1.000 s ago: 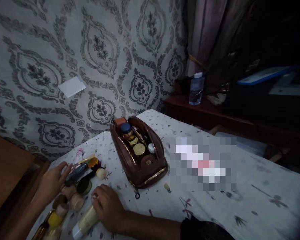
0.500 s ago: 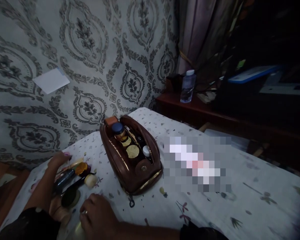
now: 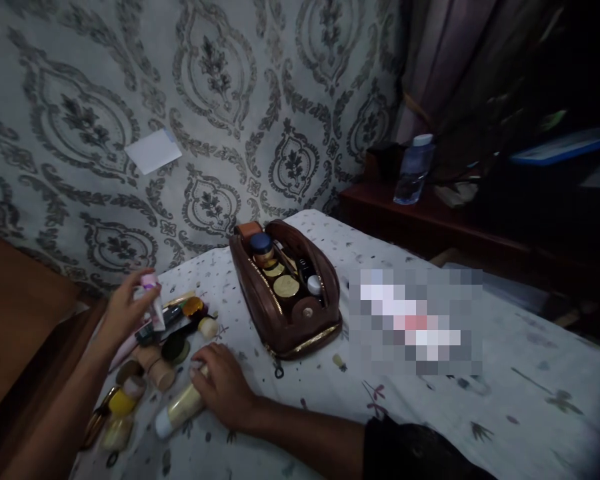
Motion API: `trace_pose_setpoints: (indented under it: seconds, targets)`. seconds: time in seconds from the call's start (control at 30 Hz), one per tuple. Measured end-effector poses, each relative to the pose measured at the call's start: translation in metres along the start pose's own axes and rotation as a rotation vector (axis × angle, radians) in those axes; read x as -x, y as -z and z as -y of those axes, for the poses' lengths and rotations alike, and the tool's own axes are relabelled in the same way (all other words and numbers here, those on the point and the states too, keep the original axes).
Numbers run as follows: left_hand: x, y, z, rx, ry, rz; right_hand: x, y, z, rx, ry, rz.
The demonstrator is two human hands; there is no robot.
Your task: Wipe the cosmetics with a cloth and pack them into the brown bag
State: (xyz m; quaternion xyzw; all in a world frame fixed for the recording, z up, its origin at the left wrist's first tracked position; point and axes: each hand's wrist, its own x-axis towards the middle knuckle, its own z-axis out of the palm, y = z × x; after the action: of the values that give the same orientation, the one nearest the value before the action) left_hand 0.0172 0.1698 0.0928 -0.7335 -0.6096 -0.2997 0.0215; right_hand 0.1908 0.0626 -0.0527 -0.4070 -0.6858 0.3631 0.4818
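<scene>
Left hand (image 3: 129, 305): grasped a small pink-and-white tube (image 3: 153, 301) between thumb and fingers, tube tilted, over the near-wall part of the pile. Right hand (image 3: 225, 387): fingers curled around one end of a cream tube (image 3: 183, 408), which lay slantwise on the patterned cloth (image 3: 320, 413), its pale cap end pointing away from that hand. Between and around the hands, loose cosmetics: dark tube (image 3: 150, 332), amber-topped item (image 3: 193, 307), cream round piece (image 3: 209, 327), beige bottle (image 3: 156, 368), yellow item (image 3: 123, 401); labels too dim to read. Beyond the right hand, brown bag (image 3: 300, 333) stood unzipped on the cloth, holding a blue-lidded jar (image 3: 261, 248), gold round lids (image 3: 286, 287) and a white cap (image 3: 314, 285). Pixelated patch beside the bag, contents unclear. Farther out, clear bottle (image 3: 414, 172) stood on a dark red shelf (image 3: 360, 195); white card (image 3: 154, 152) was against the patterned wall (image 3: 260, 87).
</scene>
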Motion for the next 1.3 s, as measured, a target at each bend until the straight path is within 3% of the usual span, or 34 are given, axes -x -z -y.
trace_pose_setpoints:
  seconds: [0.1,0.2,0.37,0.47,0.63,0.87,1.1,1.2,1.3]
  targets:
    - [0.057,0.004,-0.026,0.086,0.0,0.123,0.004,0.008,0.008,-0.047,0.148,-0.028]
    - [0.103,0.003,-0.043,0.076,0.048,0.102,0.01,0.011,0.016,-0.096,0.251,0.038]
    - [0.144,0.0,-0.05,0.142,0.077,0.059,0.019,0.004,0.024,-0.189,0.083,0.175]
    - [0.158,-0.001,-0.048,0.198,0.084,0.062,0.027,0.004,0.025,-0.174,0.059,0.222]
    - [0.177,-0.004,-0.041,0.305,0.11,0.082,0.036,0.007,0.02,-0.188,0.147,0.28]
    - [0.195,-0.011,-0.024,0.091,0.159,-0.004,0.038,-0.002,0.006,0.071,0.306,0.239]
    - [0.21,-0.014,-0.018,-0.031,0.142,0.001,0.038,0.0,0.013,0.236,0.376,0.265]
    - [0.212,-0.01,-0.013,-0.062,0.162,-0.005,0.038,0.0,0.015,0.268,0.433,0.257]
    - [0.21,0.001,0.003,-0.112,0.252,-0.088,0.038,0.0,0.016,0.289,0.464,0.265]
